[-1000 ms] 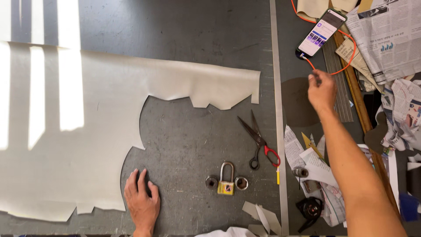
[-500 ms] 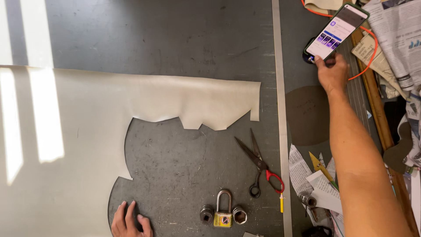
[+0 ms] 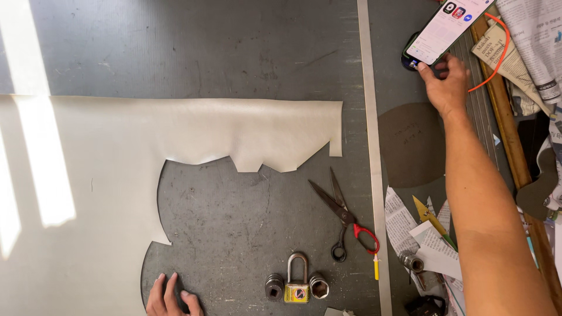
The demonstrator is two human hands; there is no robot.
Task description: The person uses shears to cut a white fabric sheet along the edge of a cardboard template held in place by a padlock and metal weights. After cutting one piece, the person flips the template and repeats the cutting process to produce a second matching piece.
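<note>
My right hand (image 3: 446, 82) reaches to the far right of the table and grips the lower end of a smartphone (image 3: 446, 27) with a lit screen, tilted up off the surface. My left hand (image 3: 171, 298) rests flat on the dark grey table (image 3: 234, 52) at the bottom edge, fingers spread, beside the cut edge of a large cream sheet (image 3: 105, 175) that has a big curved piece cut out. Open scissors (image 3: 342, 213) with one red handle lie right of the cutout. A padlock (image 3: 297, 282) stands between two metal sockets near the bottom.
A metal strip (image 3: 373, 152) runs down the table. Right of it lie a dark oval cutout (image 3: 413, 143), an orange cable (image 3: 497, 52), a wooden stick (image 3: 509, 134), newspapers (image 3: 535, 41), paper scraps (image 3: 410, 225) and a small yellow pencil (image 3: 376, 266).
My right hand has reached farther up and taken hold of the phone, lifting it. The view has shifted upward, so my left hand now sits at the bottom edge.
</note>
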